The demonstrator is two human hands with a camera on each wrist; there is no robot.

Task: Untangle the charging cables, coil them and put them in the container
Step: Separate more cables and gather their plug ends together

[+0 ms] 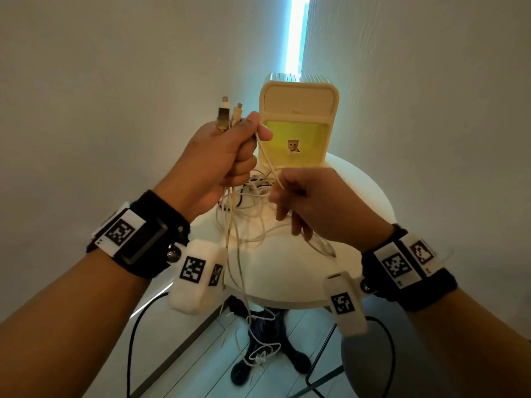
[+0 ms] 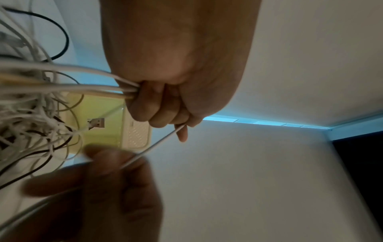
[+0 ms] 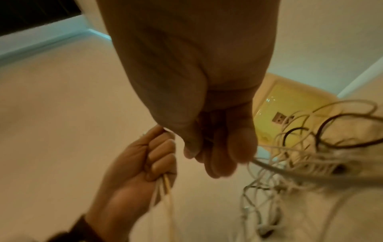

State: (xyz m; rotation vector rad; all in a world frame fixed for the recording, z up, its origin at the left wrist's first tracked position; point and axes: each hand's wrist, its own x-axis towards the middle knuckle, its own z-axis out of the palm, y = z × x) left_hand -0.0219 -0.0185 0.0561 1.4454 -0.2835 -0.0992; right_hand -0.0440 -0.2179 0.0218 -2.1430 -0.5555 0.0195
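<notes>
My left hand (image 1: 230,150) is raised above the round white table (image 1: 370,196) and grips a bundle of white charging cables (image 1: 235,239); their plugs (image 1: 227,113) stick up out of the fist. One white cable (image 1: 268,160) runs taut from the left thumb down to my right hand (image 1: 290,196), which pinches it and holds more cable below. A tangle of white and black cables (image 1: 253,193) lies on the table between the hands. The cream container (image 1: 298,122) with a yellow drawer front stands at the table's back. In the left wrist view the fist (image 2: 161,104) clamps the cables (image 2: 82,88).
Loose cable ends (image 1: 258,354) hang below the table edge toward the black table base (image 1: 267,340) and floor. Walls close in behind and to both sides. A grey stool (image 1: 370,354) sits at the lower right.
</notes>
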